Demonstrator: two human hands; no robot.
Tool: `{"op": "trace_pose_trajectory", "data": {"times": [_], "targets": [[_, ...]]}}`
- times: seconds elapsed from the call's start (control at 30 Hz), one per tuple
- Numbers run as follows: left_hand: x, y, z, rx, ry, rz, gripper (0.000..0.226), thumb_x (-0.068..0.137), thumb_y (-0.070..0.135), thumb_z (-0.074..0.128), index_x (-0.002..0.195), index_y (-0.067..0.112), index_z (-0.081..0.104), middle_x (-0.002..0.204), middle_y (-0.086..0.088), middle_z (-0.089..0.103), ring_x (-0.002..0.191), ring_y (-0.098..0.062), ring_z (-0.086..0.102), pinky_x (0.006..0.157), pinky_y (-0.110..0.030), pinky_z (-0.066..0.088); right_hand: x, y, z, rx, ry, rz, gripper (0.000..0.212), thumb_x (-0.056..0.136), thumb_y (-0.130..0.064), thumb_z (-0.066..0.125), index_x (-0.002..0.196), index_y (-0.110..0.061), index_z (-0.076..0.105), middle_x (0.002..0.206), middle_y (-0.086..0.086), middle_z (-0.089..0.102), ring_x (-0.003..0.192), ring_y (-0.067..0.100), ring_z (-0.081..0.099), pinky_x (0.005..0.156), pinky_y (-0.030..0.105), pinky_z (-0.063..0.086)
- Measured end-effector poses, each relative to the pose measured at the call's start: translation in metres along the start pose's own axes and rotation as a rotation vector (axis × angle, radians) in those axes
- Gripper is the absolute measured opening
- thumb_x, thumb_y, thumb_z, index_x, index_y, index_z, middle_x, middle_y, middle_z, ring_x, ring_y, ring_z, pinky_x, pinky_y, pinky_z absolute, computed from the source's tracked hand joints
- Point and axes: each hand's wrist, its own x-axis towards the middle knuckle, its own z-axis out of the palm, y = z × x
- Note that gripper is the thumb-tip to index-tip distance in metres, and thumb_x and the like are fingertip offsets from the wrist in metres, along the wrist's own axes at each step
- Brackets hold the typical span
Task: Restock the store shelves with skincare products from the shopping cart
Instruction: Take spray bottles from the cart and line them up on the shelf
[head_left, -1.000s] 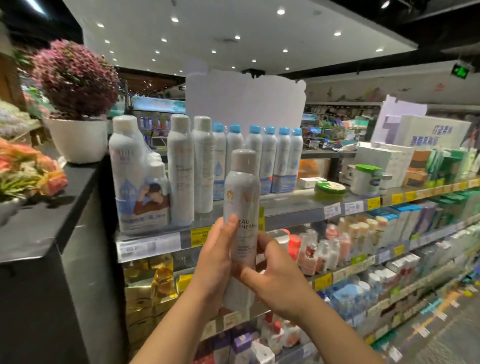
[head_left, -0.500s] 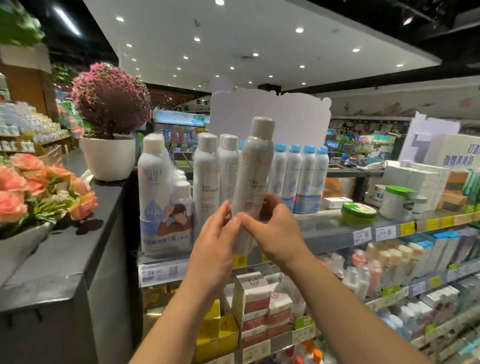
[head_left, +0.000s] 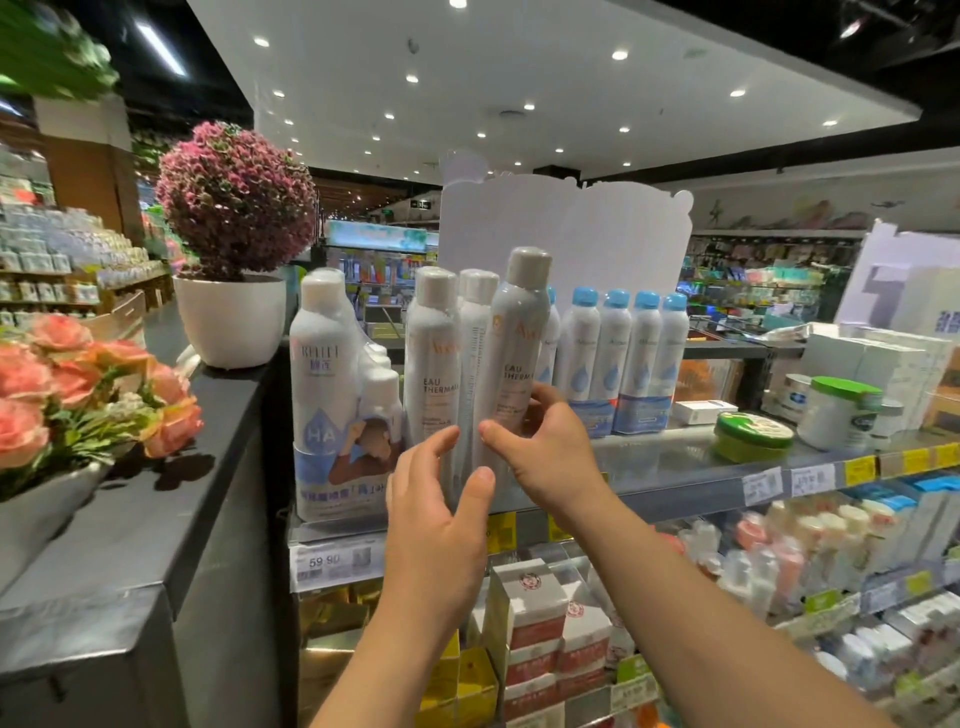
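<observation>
Right hand (head_left: 545, 457) grips tall spray can (head_left: 511, 364) low at centre frame, left hand (head_left: 441, 514) open beside; rigid, smooth, probably light, tippy.

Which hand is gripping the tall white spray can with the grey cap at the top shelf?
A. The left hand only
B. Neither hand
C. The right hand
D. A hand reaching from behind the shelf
C: the right hand wraps its fingers around the lower part of the spray can, while the left hand is spread open beside it.
</observation>
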Motion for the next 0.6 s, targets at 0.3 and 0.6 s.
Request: {"op": "trace_pose_trajectory", "data": {"times": [0.3, 0.6], "targets": [[0.000, -0.010, 0.006, -0.044, 0.046, -0.044, 0.035, 0.100, 0.039, 0.055, 0.134, 0.045, 0.045, 0.129, 0.035, 0.041, 0.126, 0.016, 0.039, 0.107, -0.025, 0.038, 0.006, 0.017, 0.004, -0.114, -0.030, 0.019, 0.061, 0.078, -0.035, 0.083, 0.132, -0.028, 0.055, 0.116, -0.006, 0.070, 0.103, 0.008, 0.069, 0.092, 0.034, 0.061], [-0.001, -0.014, 0.008, -0.063, 0.055, -0.060, 0.033, 0.099, 0.043, 0.053, 0.131, 0.047, 0.044, 0.130, 0.030, 0.043, 0.124, 0.015, 0.041, 0.096, -0.015, 0.036, 0.010, 0.026, 0.007, -0.130, -0.022, 0.047, 0.049, 0.080, -0.034, 0.079, 0.125, -0.030, 0.061, 0.122, 0.000, 0.064, 0.106, 0.009, 0.065, 0.093, 0.033, 0.059]]}}
